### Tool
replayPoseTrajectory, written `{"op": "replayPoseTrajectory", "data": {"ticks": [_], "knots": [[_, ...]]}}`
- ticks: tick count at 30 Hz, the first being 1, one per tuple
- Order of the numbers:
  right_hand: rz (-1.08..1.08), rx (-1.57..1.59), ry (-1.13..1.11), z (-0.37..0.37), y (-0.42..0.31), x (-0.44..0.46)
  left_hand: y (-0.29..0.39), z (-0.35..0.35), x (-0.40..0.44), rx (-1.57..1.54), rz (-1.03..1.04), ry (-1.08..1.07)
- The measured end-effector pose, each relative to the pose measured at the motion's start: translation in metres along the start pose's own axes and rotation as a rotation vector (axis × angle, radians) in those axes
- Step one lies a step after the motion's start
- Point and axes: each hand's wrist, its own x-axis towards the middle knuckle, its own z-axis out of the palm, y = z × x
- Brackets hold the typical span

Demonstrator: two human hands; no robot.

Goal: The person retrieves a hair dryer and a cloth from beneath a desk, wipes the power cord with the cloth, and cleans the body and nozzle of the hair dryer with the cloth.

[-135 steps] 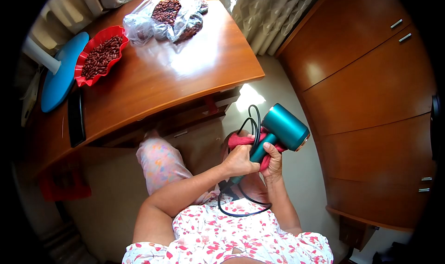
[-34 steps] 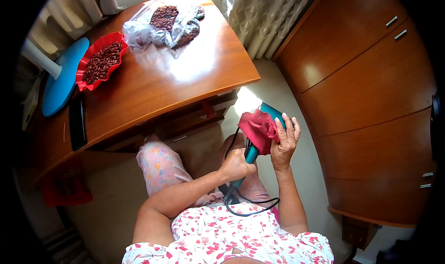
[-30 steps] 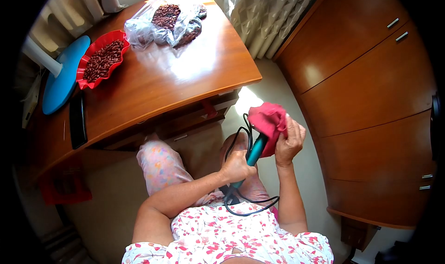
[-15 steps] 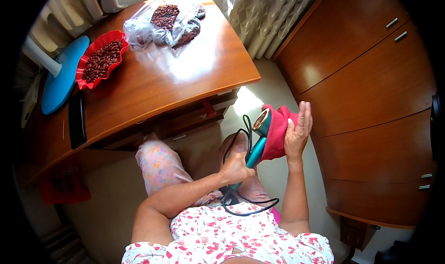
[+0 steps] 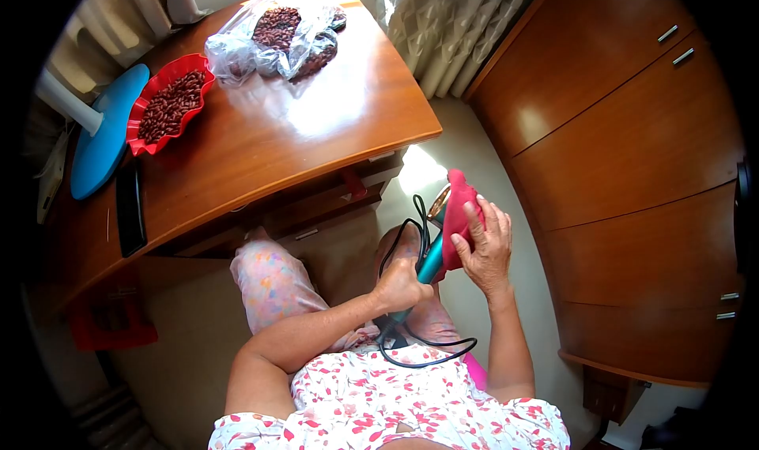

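Observation:
My left hand (image 5: 402, 286) is wrapped round the handle of a teal hair dryer (image 5: 431, 262), which tilts up to the right above my lap. A red cloth (image 5: 458, 227) covers most of the dryer's head, and only the copper-rimmed end shows at its left. My right hand (image 5: 485, 246) lies on the cloth from the right with its fingers spread. A black cord (image 5: 421, 363) loops beside the handle and hangs across my lap.
A wooden desk (image 5: 269, 154) carries a red bowl of dark beans (image 5: 130, 126), a clear bag of beans (image 5: 237, 51), a blue round base (image 5: 103, 154) and a black flat object (image 5: 130, 209). Wooden cabinets (image 5: 624, 165) stand at the right, curtains behind.
The cloth has shifted from the front of the dryer's head to its right side. The dryer's head has turned, and my right hand has come round with its fingers spread over the cloth.

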Motion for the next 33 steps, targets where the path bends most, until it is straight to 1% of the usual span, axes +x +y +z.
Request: {"op": "replayPoseTrajectory", "data": {"ticks": [1, 2, 3, 5, 7, 9, 11, 12, 14, 16, 18, 19, 20, 22, 23, 24, 26, 27, 29, 30, 32, 33], "knots": [[-0.103, -0.135, -0.022, 0.001, -0.001, -0.003, 0.001, -0.001, 0.001, -0.02, 0.001, -0.006], [-0.103, -0.136, -0.023, 0.003, -0.002, -0.004, 0.001, -0.002, 0.003, -0.019, -0.024, -0.05], [-0.065, -0.162, -0.025, 0.006, -0.004, -0.006, 0.001, -0.002, 0.005, -0.017, -0.049, -0.095], [0.015, -0.222, 0.01, 0.012, -0.008, -0.006, 0.001, 0.001, 0.003, -0.007, -0.073, -0.077], [0.053, -0.208, 0.016, 0.013, -0.012, 0.0, -0.004, 0.002, 0.002, 0.004, -0.097, -0.059], [0.091, -0.194, 0.017, 0.013, -0.015, 0.007, -0.016, 0.003, 0.005, 0.095, -0.051, -0.059], [0.133, -0.218, -0.05, 0.013, -0.016, 0.016, -0.019, 0.004, 0.005, 0.127, -0.027, -0.039], [0.134, -0.217, -0.049, 0.013, -0.015, 0.021, -0.02, 0.005, 0.005, 0.159, -0.003, -0.018], [0.254, -0.1, -0.186, 0.012, -0.011, 0.031, -0.028, 0.008, 0.003, 0.138, 0.022, 0.0], [0.253, -0.04, -0.194, 0.007, -0.004, 0.042, -0.024, 0.007, 0.002, 0.116, 0.049, 0.019], [0.421, 0.131, -0.418, 0.001, 0.006, 0.052, -0.008, 0.002, -0.002, 0.223, -0.08, -0.095], [0.461, 0.195, -0.494, 0.005, 0.018, 0.054, -0.01, 0.003, -0.002, 0.224, -0.079, -0.095], [0.461, 0.195, -0.494, 0.006, 0.028, 0.054, -0.015, 0.004, -0.002, 0.248, -0.055, -0.082], [0.499, 0.878, -0.606, 0.006, 0.043, 0.052, -0.02, 0.005, -0.002, 0.272, -0.031, -0.069], [0.632, 0.892, -0.626, 0.005, 0.046, 0.05, -0.022, 0.006, -0.003, 0.289, -0.01, -0.063], [0.632, 0.892, -0.626, 0.007, 0.055, 0.045, -0.022, 0.006, -0.003, 0.306, 0.011, -0.057], [0.794, 1.01, -0.675, 0.012, 0.068, 0.037, -0.023, 0.007, -0.003, 0.316, 0.018, -0.06], [0.797, 1.012, -0.674, 0.014, 0.073, 0.031, -0.023, 0.007, -0.003, 0.328, 0.028, -0.063], [0.813, 1.162, -0.608, 0.007, 0.07, 0.025, -0.021, 0.008, -0.003, 0.315, 0.032, -0.065], [0.814, 1.163, -0.607, 0.008, 0.072, 0.021, -0.021, 0.008, -0.003, 0.302, 0.038, -0.062], [0.881, 1.367, -0.508, 0.008, 0.073, 0.013, -0.022, 0.009, -0.003, 0.261, 0.056, -0.032], [0.884, 1.367, -0.507, 0.007, 0.072, 0.01, -0.024, 0.009, -0.002, 0.239, 0.065, -0.018]]}}
